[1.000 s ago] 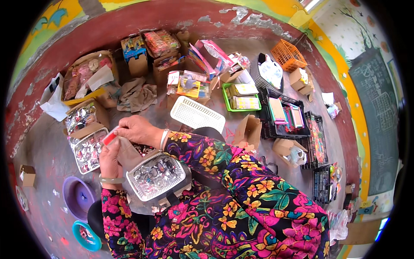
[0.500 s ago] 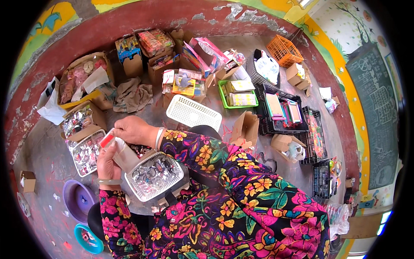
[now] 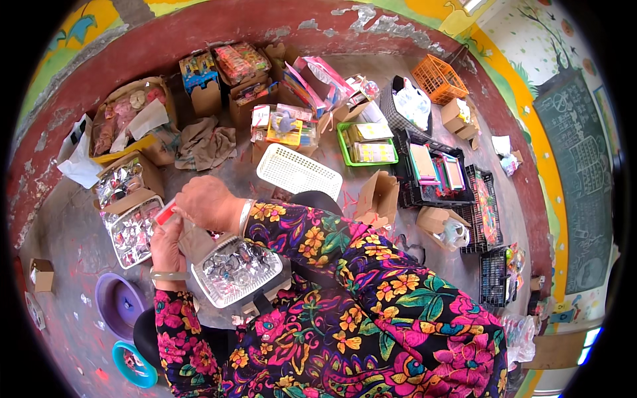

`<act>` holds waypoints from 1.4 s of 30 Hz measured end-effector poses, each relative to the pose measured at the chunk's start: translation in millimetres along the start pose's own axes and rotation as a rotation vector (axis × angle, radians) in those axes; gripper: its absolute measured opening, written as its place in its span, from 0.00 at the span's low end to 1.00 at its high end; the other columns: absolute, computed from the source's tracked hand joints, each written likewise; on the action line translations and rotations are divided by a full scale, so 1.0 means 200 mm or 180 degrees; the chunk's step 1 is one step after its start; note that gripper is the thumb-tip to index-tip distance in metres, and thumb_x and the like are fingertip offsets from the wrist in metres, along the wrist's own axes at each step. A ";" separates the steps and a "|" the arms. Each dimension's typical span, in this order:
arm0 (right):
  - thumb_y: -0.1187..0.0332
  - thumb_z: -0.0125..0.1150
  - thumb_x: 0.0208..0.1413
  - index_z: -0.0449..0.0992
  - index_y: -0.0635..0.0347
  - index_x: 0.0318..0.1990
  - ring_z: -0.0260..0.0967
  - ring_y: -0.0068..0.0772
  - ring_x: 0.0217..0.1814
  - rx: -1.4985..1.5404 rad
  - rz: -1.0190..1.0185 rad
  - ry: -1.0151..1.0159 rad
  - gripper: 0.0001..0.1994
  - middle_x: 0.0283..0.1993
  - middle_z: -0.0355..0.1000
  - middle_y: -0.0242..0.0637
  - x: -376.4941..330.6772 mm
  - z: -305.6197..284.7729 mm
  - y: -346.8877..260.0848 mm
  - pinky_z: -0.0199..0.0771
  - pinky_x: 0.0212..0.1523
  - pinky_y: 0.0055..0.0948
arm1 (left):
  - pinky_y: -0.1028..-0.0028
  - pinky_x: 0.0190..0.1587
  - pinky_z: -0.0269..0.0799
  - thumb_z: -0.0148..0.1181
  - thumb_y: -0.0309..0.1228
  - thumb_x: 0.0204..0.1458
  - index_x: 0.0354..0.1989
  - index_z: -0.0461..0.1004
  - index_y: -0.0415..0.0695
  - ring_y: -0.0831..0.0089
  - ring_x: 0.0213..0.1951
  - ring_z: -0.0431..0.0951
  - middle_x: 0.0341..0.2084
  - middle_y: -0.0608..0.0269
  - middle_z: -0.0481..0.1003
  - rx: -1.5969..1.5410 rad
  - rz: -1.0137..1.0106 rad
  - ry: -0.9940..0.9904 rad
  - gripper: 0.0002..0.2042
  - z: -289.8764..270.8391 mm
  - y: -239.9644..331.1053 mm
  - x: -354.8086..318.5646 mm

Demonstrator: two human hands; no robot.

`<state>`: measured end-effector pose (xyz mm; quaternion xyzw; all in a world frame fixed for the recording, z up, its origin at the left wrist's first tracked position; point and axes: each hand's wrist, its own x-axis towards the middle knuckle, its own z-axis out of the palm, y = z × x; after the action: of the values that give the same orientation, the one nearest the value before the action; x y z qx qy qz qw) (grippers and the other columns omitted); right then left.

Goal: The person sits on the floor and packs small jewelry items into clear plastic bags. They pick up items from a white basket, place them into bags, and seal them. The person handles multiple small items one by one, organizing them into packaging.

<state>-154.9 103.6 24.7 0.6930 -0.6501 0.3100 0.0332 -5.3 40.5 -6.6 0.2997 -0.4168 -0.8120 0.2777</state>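
Clear bag: a see-through plastic bag [image 3: 194, 244] is up in the air between the two hands, and its lower part hangs by the near corner of the white basket.
Red strip: a red band [image 3: 165, 213] runs along the top of the bag, up by the fingers.
Left hand: the left hand [image 3: 167, 245] pinches the bag near the red band, with the thumb pointing up.
Right hand: the right hand [image 3: 209, 202] is curled at the top of the bag and grips it there too, its back turned to us.
Bag's inside: it is hard to see past the hands, so I can't tell if there is anything in it.
Feel of the bag: it should be very light, soft and floppy, and a bit slippery. It may crease or tear if pulled hard.
Best place to hold: the top edge by the red band, one hand at each side, as the thin part below would just fold.
White basket: a basket [image 3: 247, 290] sits close to the person's body, full of small shiny packets [image 3: 237, 265].
Other basket: another white one [image 3: 115, 247] with shiny packets is to the left.
Purple bowl: a round bowl [image 3: 101, 302] sits on the floor, below the left basket.
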 end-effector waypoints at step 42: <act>0.64 0.55 0.41 0.72 0.55 0.25 0.66 0.36 0.33 -0.0023 -0.0345 0.0418 0.06 0.25 0.68 0.35 0.01 0.00 -0.04 0.63 0.34 0.34 | 0.76 0.40 0.70 0.51 0.25 0.52 0.42 0.71 0.37 0.74 0.38 0.75 0.36 0.63 0.74 -0.0353 -0.0054 -0.0098 0.10 0.06 0.03 -0.02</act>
<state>-147.6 103.6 28.1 0.7052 -0.6092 0.3501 0.0950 -9.5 46.4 5.6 0.2748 -0.3728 -0.8408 0.2804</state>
